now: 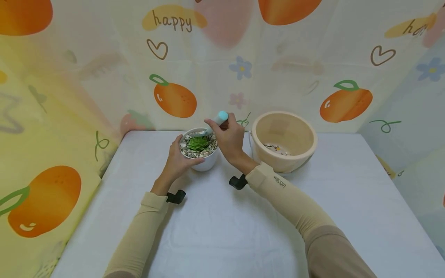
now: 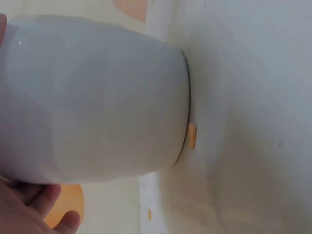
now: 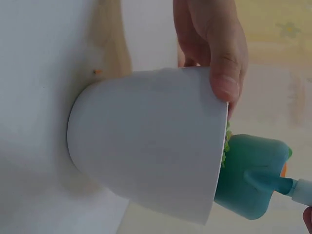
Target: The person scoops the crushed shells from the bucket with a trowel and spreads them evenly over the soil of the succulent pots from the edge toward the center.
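A white flowerpot (image 1: 205,165) stands on the table, a green succulent (image 1: 198,143) and small pebbles (image 1: 208,151) filling its top. My left hand (image 1: 177,159) grips the pot from its left side, thumb at the near rim. In the right wrist view the left thumb (image 3: 225,83) presses the rim. My right hand (image 1: 232,139) holds a small trowel by its pale blue handle (image 1: 221,117) over the pot. The trowel's teal blade (image 3: 251,173) is right at the rim, beside the succulent, its tip hidden behind the pot's edge.
A beige bucket (image 1: 285,162) stands to the right of the pot, a few pebbles (image 1: 276,149) on its bottom. Small orange pieces (image 2: 192,136) lie by the pot's base on the white table (image 1: 222,231). A printed cloth backdrop (image 1: 215,77) rises behind the table.
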A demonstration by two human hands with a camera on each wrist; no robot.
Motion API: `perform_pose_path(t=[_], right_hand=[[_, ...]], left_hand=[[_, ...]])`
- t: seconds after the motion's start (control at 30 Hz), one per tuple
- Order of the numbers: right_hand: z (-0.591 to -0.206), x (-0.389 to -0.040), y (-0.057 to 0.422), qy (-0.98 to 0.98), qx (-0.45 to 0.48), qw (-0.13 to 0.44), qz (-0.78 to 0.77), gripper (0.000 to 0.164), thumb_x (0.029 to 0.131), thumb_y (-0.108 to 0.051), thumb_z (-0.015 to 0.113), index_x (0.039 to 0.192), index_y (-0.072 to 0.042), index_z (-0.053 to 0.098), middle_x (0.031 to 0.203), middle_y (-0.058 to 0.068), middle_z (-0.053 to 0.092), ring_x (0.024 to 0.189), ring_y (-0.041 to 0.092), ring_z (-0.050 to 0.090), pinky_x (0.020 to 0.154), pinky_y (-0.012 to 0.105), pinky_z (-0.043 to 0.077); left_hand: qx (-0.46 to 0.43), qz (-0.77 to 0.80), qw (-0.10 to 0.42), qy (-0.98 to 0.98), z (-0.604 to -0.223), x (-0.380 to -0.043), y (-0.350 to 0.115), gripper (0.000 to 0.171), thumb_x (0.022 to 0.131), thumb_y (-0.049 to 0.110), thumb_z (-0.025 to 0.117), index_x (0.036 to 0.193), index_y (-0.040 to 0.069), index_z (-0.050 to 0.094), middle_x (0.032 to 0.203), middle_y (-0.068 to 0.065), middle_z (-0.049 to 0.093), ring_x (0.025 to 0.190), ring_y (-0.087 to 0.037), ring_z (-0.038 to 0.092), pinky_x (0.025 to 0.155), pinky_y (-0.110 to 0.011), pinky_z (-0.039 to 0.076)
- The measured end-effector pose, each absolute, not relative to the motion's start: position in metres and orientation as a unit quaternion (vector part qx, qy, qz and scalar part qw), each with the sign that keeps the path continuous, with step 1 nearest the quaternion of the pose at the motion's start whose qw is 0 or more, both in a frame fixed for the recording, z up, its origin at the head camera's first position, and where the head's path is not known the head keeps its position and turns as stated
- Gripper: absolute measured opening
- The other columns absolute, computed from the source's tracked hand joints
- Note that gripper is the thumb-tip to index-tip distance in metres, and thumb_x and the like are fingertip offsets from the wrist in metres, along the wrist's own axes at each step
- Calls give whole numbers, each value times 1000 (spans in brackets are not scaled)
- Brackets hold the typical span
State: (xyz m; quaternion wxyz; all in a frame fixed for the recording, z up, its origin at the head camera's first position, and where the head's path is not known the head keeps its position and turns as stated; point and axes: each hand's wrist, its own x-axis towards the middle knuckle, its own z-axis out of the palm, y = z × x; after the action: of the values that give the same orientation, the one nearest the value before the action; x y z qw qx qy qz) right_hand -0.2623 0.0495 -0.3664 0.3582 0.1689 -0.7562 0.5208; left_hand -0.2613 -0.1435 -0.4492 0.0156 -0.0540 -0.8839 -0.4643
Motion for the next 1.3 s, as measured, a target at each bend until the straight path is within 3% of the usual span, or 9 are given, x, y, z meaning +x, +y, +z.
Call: perform_pose_path(t=[0.33,0.63,1.03,1.3], right_hand=[[-361,-266,53,-749,165,373,522,36,79,-20,82,85,2,54,66,13,67,59,20,67,55,27,51],[-354,-272,56,-736,141,386,538,39,78,-24,83,82,-1,52,63,11,62,57,19,62,54,21,46],[-344,-277,67,-717,68,339,606,38,79,-32,81,85,-6,55,72,14,66,63,26,67,60,23,55],[-350,-279,76,-703,66,308,637,35,83,-31,78,92,-2,60,77,12,66,69,30,67,64,23,57]], left_hand=[[-79,-491,-40,-867,-447,-269,-157,119,71,37,86,156,12,8,157,-20,21,144,-36,24,116,-59,24],[-86,-511,-42,-854,-449,-269,-156,118,72,34,86,157,13,7,159,-17,20,147,-35,22,117,-58,23],[-64,-513,-43,-855,-451,-270,-154,119,72,39,86,157,16,6,162,-14,16,149,-33,18,118,-58,21],[-67,-510,-38,-857,-454,-269,-156,119,71,40,86,157,15,8,160,-14,19,149,-33,19,119,-57,21]])
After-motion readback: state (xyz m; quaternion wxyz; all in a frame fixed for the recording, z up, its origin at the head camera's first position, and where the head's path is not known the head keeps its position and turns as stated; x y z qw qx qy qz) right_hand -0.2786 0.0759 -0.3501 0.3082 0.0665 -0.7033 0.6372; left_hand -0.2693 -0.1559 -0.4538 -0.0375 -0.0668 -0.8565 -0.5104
